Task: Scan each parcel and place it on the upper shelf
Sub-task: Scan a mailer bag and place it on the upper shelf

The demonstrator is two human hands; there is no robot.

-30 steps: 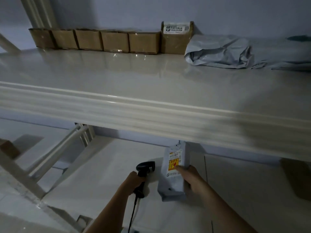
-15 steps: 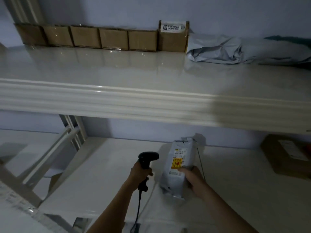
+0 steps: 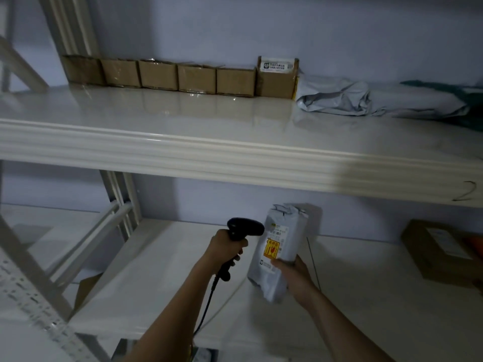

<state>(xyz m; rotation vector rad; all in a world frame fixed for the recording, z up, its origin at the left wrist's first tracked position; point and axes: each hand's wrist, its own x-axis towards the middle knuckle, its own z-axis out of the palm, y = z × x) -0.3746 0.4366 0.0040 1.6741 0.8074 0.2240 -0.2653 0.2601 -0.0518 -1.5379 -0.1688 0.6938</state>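
**Scanner lined up on a grey mailer, upper shelf waiting**

Holding things pretty sensibly here: the right hand (image 3: pixel 294 276) has its grip wrapped round the lower half of a grey parcel (image 3: pixel 281 250), thumb across the front. It's kept upright with the label side turned toward the scanner, presumably so the barcode reads. The left hand (image 3: pixel 226 250) has fingers curled tight on the handle of a black scanner (image 3: pixel 241 229), head just beside the parcel's label, cable trailing down.

The parcel hangs above the lower shelf (image 3: pixel 156 270), below the upper shelf (image 3: pixel 183 121), where a row of cardboard boxes (image 3: pixel 180 77) and crumpled grey bags (image 3: pixel 366 100) already sit along the wall.

Writing: a yellow sticker (image 3: pixel 271 250) with red marks and white label print, all too blurry to read. A handwritten "2" (image 3: pixel 467 190) is on the upper shelf edge.
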